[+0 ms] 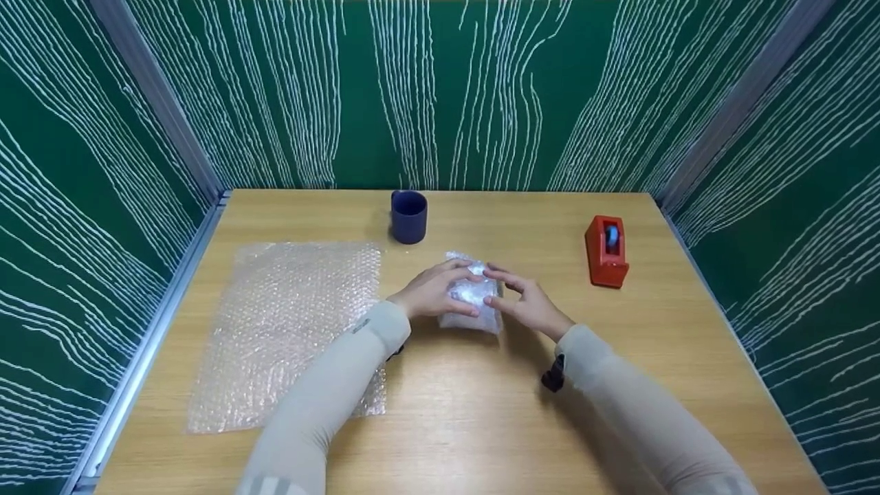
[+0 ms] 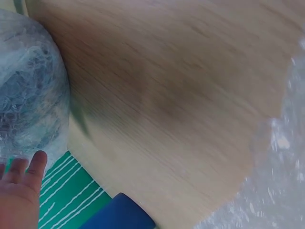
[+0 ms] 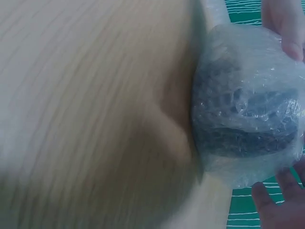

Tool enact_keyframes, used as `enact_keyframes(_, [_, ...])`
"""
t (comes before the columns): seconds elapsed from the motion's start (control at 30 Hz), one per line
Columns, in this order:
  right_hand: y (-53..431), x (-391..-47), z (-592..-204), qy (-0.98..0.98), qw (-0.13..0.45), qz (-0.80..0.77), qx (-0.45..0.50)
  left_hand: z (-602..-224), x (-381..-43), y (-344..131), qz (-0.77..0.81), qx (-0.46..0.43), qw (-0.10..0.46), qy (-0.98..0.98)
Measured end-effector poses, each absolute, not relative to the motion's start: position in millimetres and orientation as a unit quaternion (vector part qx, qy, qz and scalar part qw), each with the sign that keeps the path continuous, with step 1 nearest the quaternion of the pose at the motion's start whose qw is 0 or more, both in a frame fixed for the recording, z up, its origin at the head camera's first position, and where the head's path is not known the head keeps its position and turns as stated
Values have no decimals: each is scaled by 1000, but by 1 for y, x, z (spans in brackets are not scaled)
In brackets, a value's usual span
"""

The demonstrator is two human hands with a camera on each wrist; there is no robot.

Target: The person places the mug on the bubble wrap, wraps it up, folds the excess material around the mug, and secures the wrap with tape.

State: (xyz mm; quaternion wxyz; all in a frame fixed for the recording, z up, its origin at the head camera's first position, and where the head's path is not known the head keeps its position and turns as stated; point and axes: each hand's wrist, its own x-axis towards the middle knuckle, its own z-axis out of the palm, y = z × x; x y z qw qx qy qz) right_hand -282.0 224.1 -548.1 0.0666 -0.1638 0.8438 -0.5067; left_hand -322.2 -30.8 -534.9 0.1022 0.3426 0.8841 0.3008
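A small bubble-wrapped bundle (image 1: 474, 294) rests on the table in front of me. Through the clear wrap (image 3: 248, 105) a dark object shows, its kind not plain. My left hand (image 1: 436, 289) holds the bundle from the left, fingers over its far part and thumb on the nearer side. From the right, my right hand (image 1: 526, 302) grips it with bent fingers and thumb. Fingertips (image 2: 38, 162) touch the bundle's edge in the left wrist view. Parts of both hands lie outside the wrist views.
A flat bubble-wrap sheet (image 1: 289, 323) lies left, partly under my left forearm. Behind it stands a dark blue mug (image 1: 410, 220). A red tape dispenser (image 1: 606, 254) with a blue roll is at the right. Green walls with white lines (image 1: 481, 96) border the wooden table (image 1: 467, 426).
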Motion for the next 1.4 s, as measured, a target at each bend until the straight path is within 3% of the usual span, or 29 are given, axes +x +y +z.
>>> enact_keyframes(0.5, [222, -274, -559, 874, 51, -447, -185, -534, -322, -27, 329, 332, 111, 877])
enact_keyframes(0.83, [213, -270, -559, 896, 20, -405, -183, -525, -322, -36, 393, 317, 201, 839])
enact_keyframes(1.4, [210, -275, -557, 899, 17, -391, -197, -524, -321, -34, 359, 334, 145, 859])
